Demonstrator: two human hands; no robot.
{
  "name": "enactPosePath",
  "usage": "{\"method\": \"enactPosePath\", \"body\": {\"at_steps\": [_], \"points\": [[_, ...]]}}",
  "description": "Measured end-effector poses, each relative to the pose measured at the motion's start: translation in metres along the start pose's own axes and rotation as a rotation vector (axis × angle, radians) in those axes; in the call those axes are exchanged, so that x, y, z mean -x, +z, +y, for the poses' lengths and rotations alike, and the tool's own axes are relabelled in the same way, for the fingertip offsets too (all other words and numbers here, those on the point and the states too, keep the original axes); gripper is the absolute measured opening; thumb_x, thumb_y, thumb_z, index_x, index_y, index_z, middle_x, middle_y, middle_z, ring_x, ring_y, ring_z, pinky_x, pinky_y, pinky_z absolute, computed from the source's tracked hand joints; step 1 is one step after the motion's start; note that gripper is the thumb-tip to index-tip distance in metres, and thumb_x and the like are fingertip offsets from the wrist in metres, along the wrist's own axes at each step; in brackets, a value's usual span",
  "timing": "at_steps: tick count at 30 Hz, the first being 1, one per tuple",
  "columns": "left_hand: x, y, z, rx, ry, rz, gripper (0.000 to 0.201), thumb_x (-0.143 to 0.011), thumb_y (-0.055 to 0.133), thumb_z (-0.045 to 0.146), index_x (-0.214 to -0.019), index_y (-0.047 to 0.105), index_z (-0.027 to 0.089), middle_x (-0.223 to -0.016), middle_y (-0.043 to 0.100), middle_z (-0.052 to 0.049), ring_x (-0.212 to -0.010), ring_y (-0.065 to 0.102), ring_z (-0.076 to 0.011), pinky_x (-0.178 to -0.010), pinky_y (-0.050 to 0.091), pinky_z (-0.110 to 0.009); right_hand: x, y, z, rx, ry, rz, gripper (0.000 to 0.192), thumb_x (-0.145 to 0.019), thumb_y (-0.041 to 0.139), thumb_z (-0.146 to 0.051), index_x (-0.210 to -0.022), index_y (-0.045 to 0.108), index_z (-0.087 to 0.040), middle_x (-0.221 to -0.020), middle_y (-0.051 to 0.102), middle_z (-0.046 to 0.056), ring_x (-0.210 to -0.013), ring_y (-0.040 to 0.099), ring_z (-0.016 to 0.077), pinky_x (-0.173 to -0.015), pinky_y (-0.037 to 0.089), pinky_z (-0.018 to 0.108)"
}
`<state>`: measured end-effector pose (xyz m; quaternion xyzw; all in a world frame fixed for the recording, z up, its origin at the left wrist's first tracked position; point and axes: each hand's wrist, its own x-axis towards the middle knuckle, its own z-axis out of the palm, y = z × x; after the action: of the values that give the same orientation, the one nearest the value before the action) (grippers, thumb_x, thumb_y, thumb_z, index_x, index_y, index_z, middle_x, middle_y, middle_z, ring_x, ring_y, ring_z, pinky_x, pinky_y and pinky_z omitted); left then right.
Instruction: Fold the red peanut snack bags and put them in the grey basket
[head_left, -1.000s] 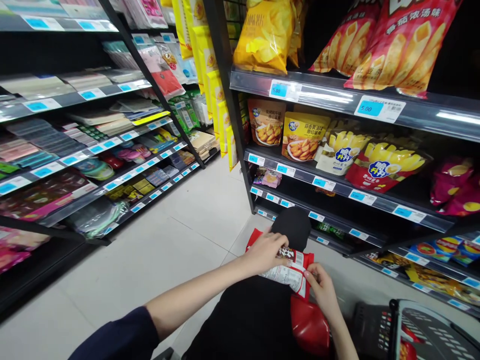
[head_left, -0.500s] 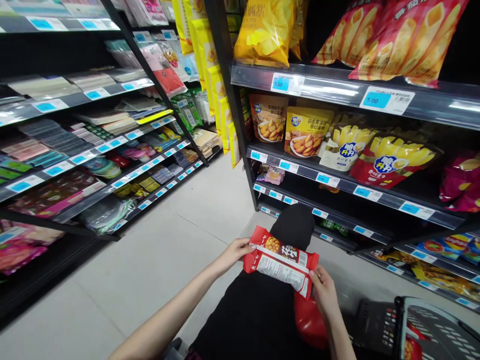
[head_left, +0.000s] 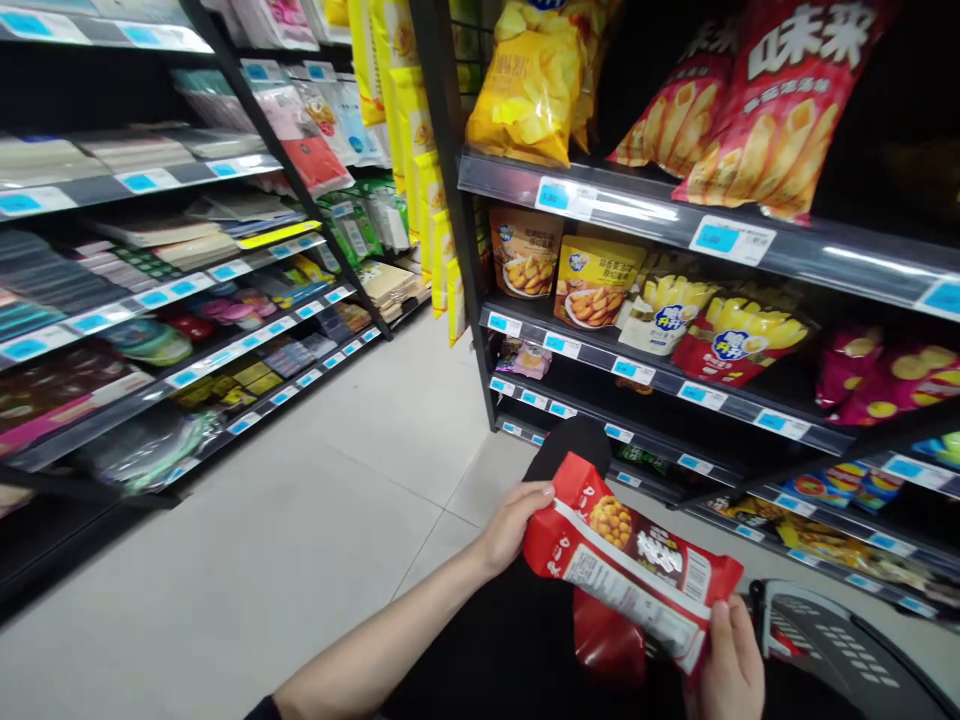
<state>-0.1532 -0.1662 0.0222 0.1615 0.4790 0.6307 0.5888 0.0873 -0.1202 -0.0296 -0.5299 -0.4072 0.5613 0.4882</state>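
Stretched between both hands is a red snack packet (head_left: 630,560), its back seam and white printed label facing up. My left hand (head_left: 517,525) pinches the packet's left end. At the lower right corner my right hand (head_left: 729,660) is closed on the other end, thumb on top. The packet tilts down to the right above my black-clothed lap (head_left: 480,650). A second shiny red packet (head_left: 609,630) lies below it, partly covered.
A snack rack (head_left: 585,355) with pouches and bags stands ahead and right. Left is a stationery rack (head_left: 172,300). Yellow packets (head_left: 420,150) hang between them. A dark basket (head_left: 825,640) stands at lower right on the grey tiled floor (head_left: 300,530).
Both hands have moved the packet to the right and closer, so it looks larger. The camera view has shifted, and the racks sit differently in it.
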Motion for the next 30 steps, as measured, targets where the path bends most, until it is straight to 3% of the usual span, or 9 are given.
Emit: {"method": "enactPosePath", "body": {"at_steps": [4, 7, 9, 13, 20, 24, 27, 30], "points": [[0.011, 0.041, 0.019, -0.076, 0.066, -0.242, 0.056, -0.075, 0.046, 0.063, -0.087, 0.064, 0.011, -0.081, 0.068, -0.008, -0.075, 0.063, -0.0217, -0.074, 0.047, -0.032, 0.016, -0.024, -0.025, -0.036, 0.020, 0.187, 0.030, -0.076, 0.060, -0.046, -0.087, 0.053, -0.019, -0.065, 0.064, -0.001, -0.047, 0.057, 0.0151, -0.042, 0.044, 0.025], [0.023, 0.064, 0.041, -0.238, 0.163, -0.432, 0.051, -0.070, 0.058, 0.059, -0.093, 0.061, 0.013, -0.091, 0.066, -0.007, -0.083, 0.061, -0.0233, -0.073, 0.048, -0.030, 0.024, -0.043, -0.034, -0.033, -0.044, 0.290, 0.035, -0.071, 0.063, -0.048, -0.084, 0.054, -0.017, -0.064, 0.065, -0.001, -0.046, 0.056, 0.0148, -0.041, 0.043, 0.025], [0.028, 0.077, 0.052, -0.388, 0.178, -0.442, 0.040, -0.068, 0.066, 0.046, -0.089, 0.061, 0.013, -0.088, 0.066, -0.006, -0.082, 0.061, -0.0227, -0.069, 0.047, -0.027, 0.030, -0.052, -0.036, -0.029, -0.105, 0.348, 0.035, -0.070, 0.064, -0.048, -0.082, 0.053, -0.017, -0.064, 0.065, -0.001, -0.047, 0.056, 0.0151, -0.043, 0.044, 0.025], [0.031, 0.099, 0.055, -0.591, 0.200, -0.362, 0.027, -0.074, 0.061, 0.039, -0.079, 0.064, 0.013, -0.078, 0.067, -0.004, -0.074, 0.061, -0.0198, -0.063, 0.046, -0.023, 0.040, -0.061, -0.038, -0.026, -0.198, 0.464, 0.034, -0.070, 0.064, -0.047, -0.084, 0.055, -0.017, -0.063, 0.064, -0.002, -0.048, 0.056, 0.0144, -0.046, 0.045, 0.026], [0.012, 0.132, 0.027, -0.708, 0.230, -0.210, 0.036, -0.076, 0.055, 0.043, -0.058, 0.056, 0.012, -0.057, 0.059, -0.001, -0.054, 0.053, -0.0137, -0.048, 0.038, -0.019, 0.035, -0.060, -0.042, -0.123, -0.258, 0.564, 0.030, -0.070, 0.065, -0.045, -0.075, 0.051, -0.018, -0.064, 0.062, -0.003, -0.051, 0.056, 0.0120, -0.051, 0.047, 0.024], [-0.007, 0.156, 0.006, -0.779, 0.187, -0.205, 0.036, -0.076, 0.054, 0.044, -0.058, 0.054, 0.013, -0.053, 0.056, 0.000, -0.051, 0.051, -0.0130, -0.047, 0.037, -0.019, 0.024, -0.066, -0.037, -0.310, -0.134, 0.604, 0.030, -0.071, 0.065, -0.045, -0.077, 0.052, -0.019, -0.066, 0.063, -0.003, -0.053, 0.057, 0.0123, -0.051, 0.048, 0.023], [-0.028, 0.174, -0.021, -0.792, 0.078, -0.215, 0.034, -0.072, 0.059, 0.045, -0.059, 0.054, 0.014, -0.054, 0.058, 0.000, -0.052, 0.053, -0.0146, -0.048, 0.041, -0.020, 0.017, -0.084, -0.017, -0.390, -0.013, 0.565, 0.031, -0.074, 0.061, -0.048, -0.082, 0.055, -0.019, -0.069, 0.064, 0.000, -0.056, 0.059, 0.0146, -0.050, 0.047, 0.024], [-0.055, 0.191, -0.059, -0.786, -0.097, -0.208, 0.032, -0.065, 0.065, 0.046, -0.062, 0.056, 0.014, -0.055, 0.061, 0.000, -0.051, 0.056, -0.0167, -0.050, 0.045, -0.024, 0.009, -0.108, 0.017, -0.364, 0.060, 0.644, 0.034, -0.077, 0.056, -0.050, -0.088, 0.059, -0.018, -0.073, 0.066, 0.002, -0.061, 0.060, 0.0167, -0.054, 0.048, 0.025]]}}
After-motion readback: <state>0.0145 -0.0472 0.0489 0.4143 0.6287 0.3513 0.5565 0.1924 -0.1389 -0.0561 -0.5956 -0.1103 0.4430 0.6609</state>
